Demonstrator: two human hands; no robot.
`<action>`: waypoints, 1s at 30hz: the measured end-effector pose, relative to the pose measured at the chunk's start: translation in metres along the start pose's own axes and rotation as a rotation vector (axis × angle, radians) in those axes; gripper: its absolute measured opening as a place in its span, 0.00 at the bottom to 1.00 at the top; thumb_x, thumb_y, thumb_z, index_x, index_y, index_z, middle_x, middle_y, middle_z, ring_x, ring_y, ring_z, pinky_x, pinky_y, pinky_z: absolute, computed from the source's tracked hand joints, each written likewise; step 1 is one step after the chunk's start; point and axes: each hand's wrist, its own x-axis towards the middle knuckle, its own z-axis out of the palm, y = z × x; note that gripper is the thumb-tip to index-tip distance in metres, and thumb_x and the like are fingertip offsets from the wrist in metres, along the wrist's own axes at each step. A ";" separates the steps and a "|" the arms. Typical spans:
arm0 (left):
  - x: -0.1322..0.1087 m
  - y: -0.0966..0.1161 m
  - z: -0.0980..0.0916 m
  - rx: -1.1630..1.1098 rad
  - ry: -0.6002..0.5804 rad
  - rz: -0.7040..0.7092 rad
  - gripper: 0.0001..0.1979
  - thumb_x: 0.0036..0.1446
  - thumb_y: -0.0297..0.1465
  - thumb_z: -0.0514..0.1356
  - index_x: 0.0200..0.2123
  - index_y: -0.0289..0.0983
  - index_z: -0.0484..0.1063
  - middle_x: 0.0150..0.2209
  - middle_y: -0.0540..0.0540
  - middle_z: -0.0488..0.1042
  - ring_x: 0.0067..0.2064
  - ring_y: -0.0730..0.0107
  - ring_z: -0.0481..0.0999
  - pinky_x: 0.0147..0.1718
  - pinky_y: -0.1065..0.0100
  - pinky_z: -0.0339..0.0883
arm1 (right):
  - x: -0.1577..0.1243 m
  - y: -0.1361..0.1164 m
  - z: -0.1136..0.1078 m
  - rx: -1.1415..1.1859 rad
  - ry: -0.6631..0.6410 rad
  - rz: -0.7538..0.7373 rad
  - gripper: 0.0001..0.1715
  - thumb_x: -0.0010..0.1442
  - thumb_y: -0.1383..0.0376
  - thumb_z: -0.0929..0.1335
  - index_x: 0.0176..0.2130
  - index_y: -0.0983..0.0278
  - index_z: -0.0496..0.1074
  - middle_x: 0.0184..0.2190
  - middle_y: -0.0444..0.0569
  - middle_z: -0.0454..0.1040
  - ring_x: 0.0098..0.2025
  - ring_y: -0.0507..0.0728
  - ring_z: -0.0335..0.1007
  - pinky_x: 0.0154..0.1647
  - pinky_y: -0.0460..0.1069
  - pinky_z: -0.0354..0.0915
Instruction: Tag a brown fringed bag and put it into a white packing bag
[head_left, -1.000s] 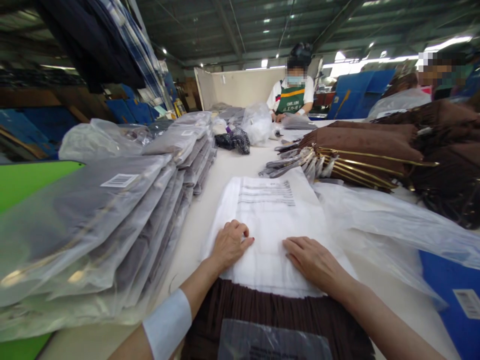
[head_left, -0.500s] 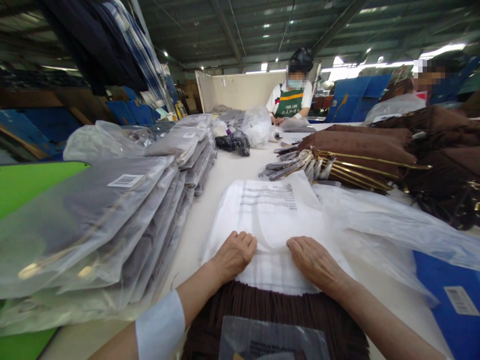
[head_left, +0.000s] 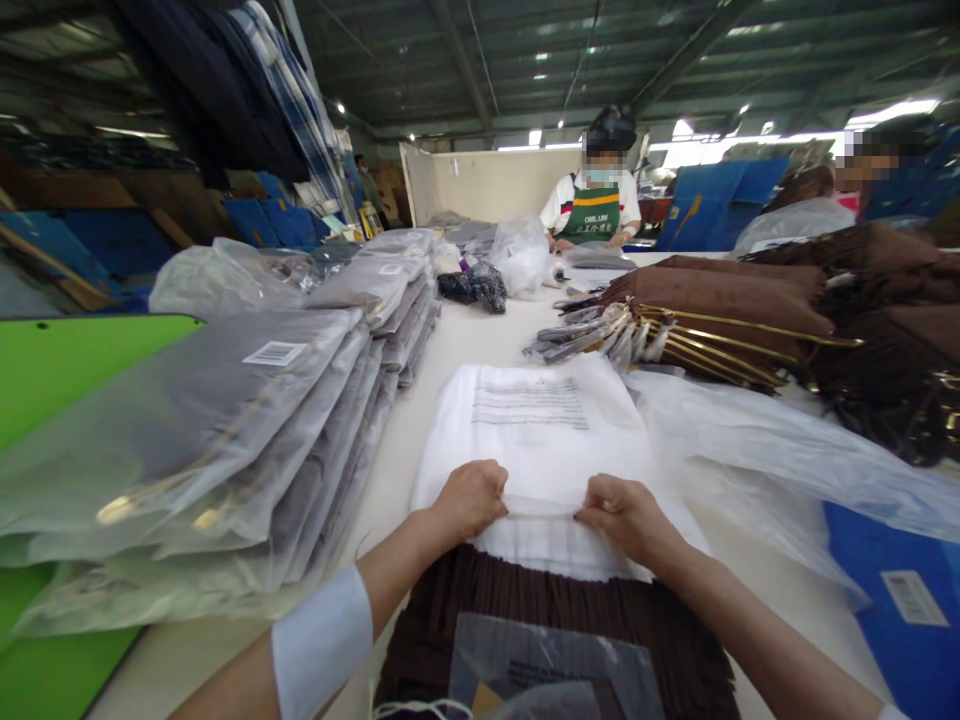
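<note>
A white plastic bag (head_left: 525, 455) with lines of dark print lies on the table in front of me. Its near edge is pinched by my left hand (head_left: 474, 500) on the left and by my right hand (head_left: 626, 515) on the right, both with curled fingers. The edge stretches between them over a layer of white sheeting. Closer to me, a brown fringed bag (head_left: 427, 640) lies with its strands partly under the white sheeting. A small clear printed pouch (head_left: 555, 665) rests on the fringe, and a pale cord (head_left: 420, 708) shows at the bottom.
Packed grey bags with barcode labels (head_left: 274, 354) are stacked on the left, above a green board (head_left: 67, 380). Brown bags with gold trim (head_left: 720, 300) are piled at right. Clear film (head_left: 757, 430) and a blue sheet (head_left: 900, 590) lie nearby. A masked co-worker (head_left: 596, 215) stands across the table.
Both hands have tightened their pinch on the bag's near edge, the right with its wrist raised. The edge has come slightly toward me, and the pale cord now shows at the bottom.
</note>
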 end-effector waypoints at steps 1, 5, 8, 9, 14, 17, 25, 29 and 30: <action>0.001 -0.002 -0.001 -0.044 -0.015 -0.014 0.03 0.46 0.27 0.63 0.26 0.35 0.70 0.30 0.48 0.73 0.32 0.68 0.71 0.28 0.72 0.60 | 0.001 -0.001 0.000 0.050 -0.013 0.049 0.14 0.45 0.70 0.68 0.17 0.62 0.59 0.17 0.39 0.65 0.22 0.50 0.61 0.23 0.45 0.55; 0.002 -0.009 -0.002 -0.207 -0.057 0.010 0.07 0.47 0.34 0.63 0.26 0.36 0.72 0.30 0.50 0.72 0.31 0.72 0.71 0.27 0.74 0.60 | 0.005 0.000 -0.003 0.244 -0.097 0.162 0.17 0.41 0.65 0.70 0.16 0.61 0.55 0.13 0.36 0.59 0.18 0.49 0.55 0.19 0.45 0.50; 0.000 -0.012 -0.002 -0.287 -0.061 0.053 0.10 0.56 0.33 0.55 0.26 0.37 0.74 0.29 0.51 0.72 0.32 0.72 0.71 0.32 0.74 0.61 | 0.005 -0.001 -0.010 0.363 -0.178 0.147 0.11 0.44 0.61 0.68 0.18 0.62 0.64 0.14 0.39 0.65 0.20 0.50 0.60 0.21 0.45 0.55; -0.001 -0.013 -0.002 -0.303 -0.056 0.055 0.11 0.56 0.32 0.54 0.26 0.37 0.74 0.29 0.51 0.73 0.33 0.72 0.71 0.33 0.74 0.61 | 0.005 -0.001 -0.012 0.388 -0.191 0.131 0.09 0.46 0.60 0.66 0.20 0.62 0.68 0.17 0.40 0.69 0.23 0.51 0.63 0.24 0.46 0.58; -0.001 -0.010 0.000 -0.357 -0.014 -0.012 0.07 0.51 0.28 0.58 0.25 0.36 0.74 0.27 0.51 0.73 0.32 0.70 0.71 0.34 0.71 0.61 | 0.002 -0.005 -0.011 0.400 -0.130 0.148 0.09 0.46 0.61 0.65 0.22 0.61 0.74 0.23 0.44 0.75 0.29 0.55 0.68 0.33 0.49 0.61; 0.001 -0.006 0.002 -0.387 -0.002 -0.061 0.05 0.49 0.26 0.61 0.22 0.35 0.72 0.27 0.52 0.73 0.32 0.70 0.71 0.36 0.69 0.62 | 0.000 -0.005 -0.003 0.386 -0.076 0.220 0.05 0.42 0.64 0.67 0.18 0.61 0.71 0.17 0.42 0.71 0.25 0.53 0.65 0.28 0.48 0.58; 0.007 -0.003 0.007 -0.466 -0.040 -0.170 0.14 0.47 0.25 0.65 0.18 0.34 0.62 0.21 0.56 0.65 0.27 0.75 0.68 0.29 0.70 0.63 | 0.002 -0.005 0.000 0.366 -0.073 0.261 0.14 0.41 0.66 0.71 0.17 0.62 0.60 0.13 0.36 0.61 0.19 0.49 0.56 0.20 0.45 0.52; 0.008 -0.003 0.005 -0.514 -0.069 -0.209 0.14 0.46 0.25 0.66 0.18 0.34 0.62 0.18 0.58 0.63 0.22 0.78 0.64 0.23 0.74 0.59 | 0.003 -0.020 -0.002 0.283 -0.096 0.168 0.13 0.42 0.61 0.73 0.26 0.63 0.67 0.22 0.40 0.70 0.26 0.51 0.65 0.25 0.45 0.58; 0.008 -0.002 0.005 -0.524 -0.069 -0.211 0.14 0.45 0.24 0.66 0.18 0.34 0.62 0.18 0.58 0.62 0.21 0.79 0.63 0.22 0.74 0.58 | 0.003 -0.026 -0.001 0.243 -0.083 0.147 0.13 0.45 0.59 0.73 0.29 0.63 0.69 0.26 0.43 0.72 0.29 0.53 0.67 0.28 0.46 0.60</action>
